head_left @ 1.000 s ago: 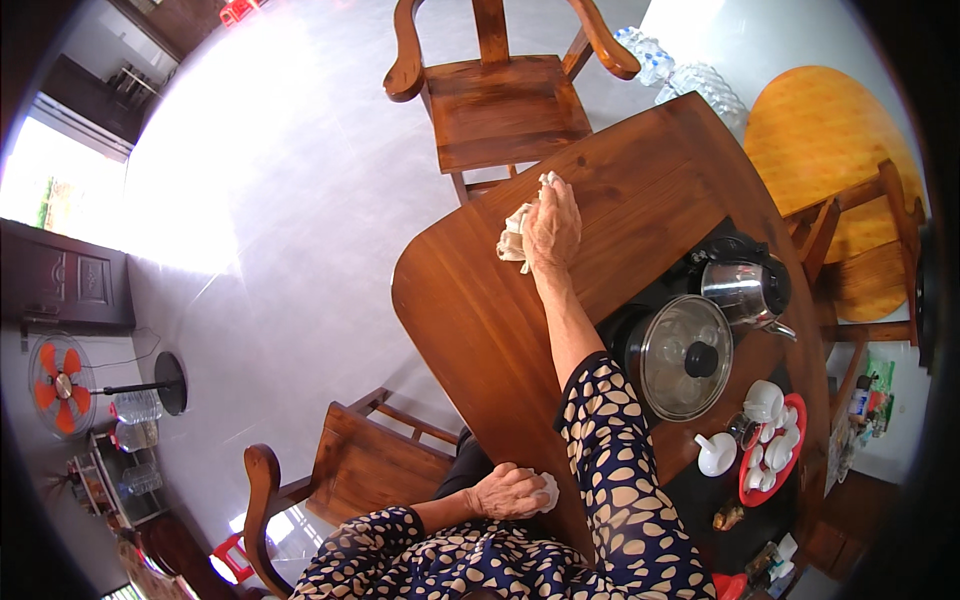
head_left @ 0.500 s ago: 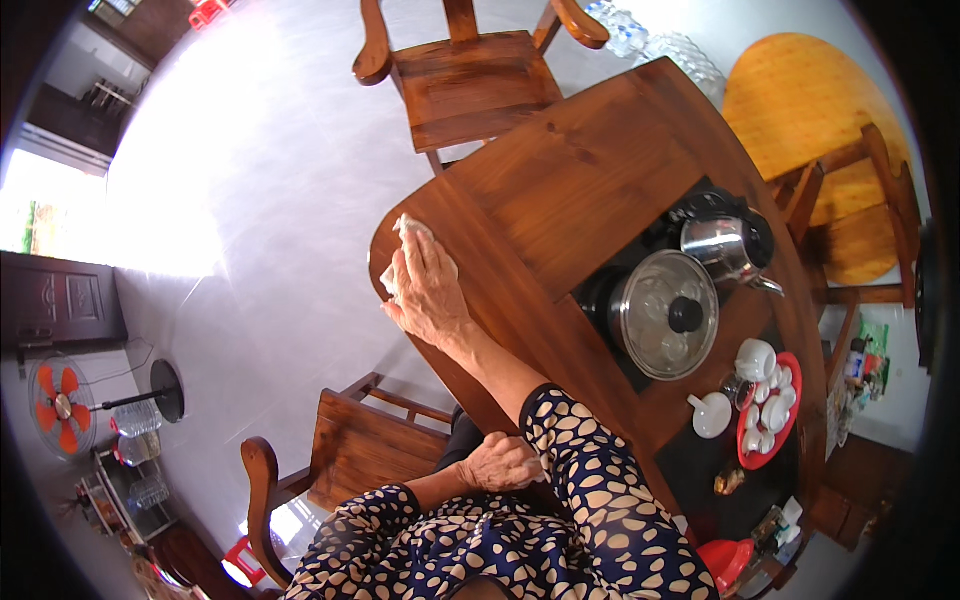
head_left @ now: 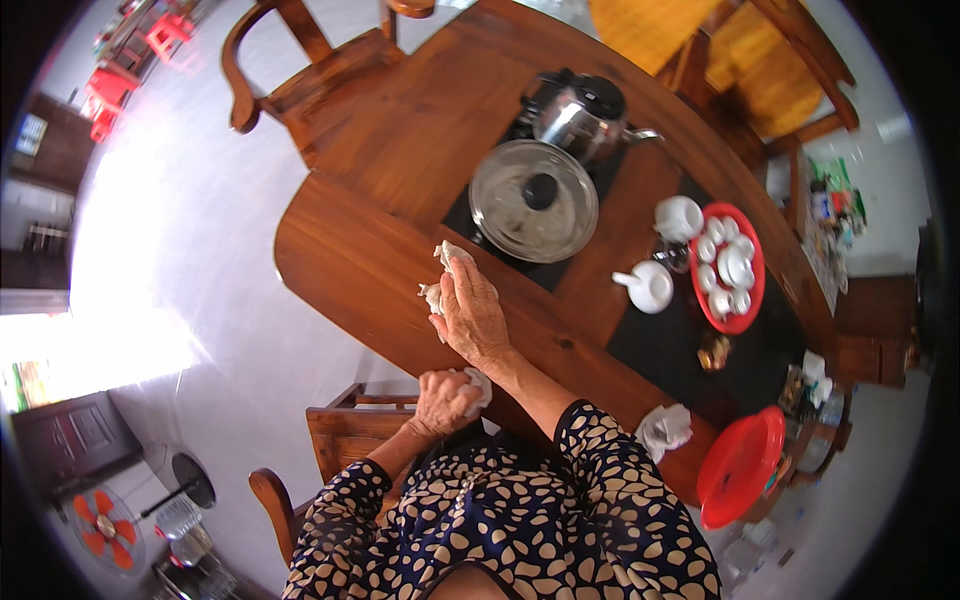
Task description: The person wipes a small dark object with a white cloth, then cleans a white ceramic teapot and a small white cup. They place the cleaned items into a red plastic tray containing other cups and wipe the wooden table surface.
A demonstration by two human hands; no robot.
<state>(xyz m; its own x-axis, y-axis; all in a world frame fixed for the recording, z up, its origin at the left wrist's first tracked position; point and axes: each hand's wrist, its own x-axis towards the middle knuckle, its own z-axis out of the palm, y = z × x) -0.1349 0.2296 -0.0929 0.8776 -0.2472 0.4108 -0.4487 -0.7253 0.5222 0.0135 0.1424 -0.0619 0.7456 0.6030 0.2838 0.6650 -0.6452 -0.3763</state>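
Overhead view of a person in a spotted dark top at a wooden worktop (head_left: 380, 270). The right hand (head_left: 470, 315) lies palm-down on a crumpled white cloth (head_left: 445, 270), fingers extended and close together, pressing it against the worktop near its front edge. The left hand (head_left: 440, 402) rests at the worktop's edge, fingers curled around a second small white wad (head_left: 480, 385). Beyond the cloth, on a dark mat, stand a round pot lid (head_left: 533, 200) and a steel kettle (head_left: 580, 115); a red tray of white cups (head_left: 728, 268) lies to the right.
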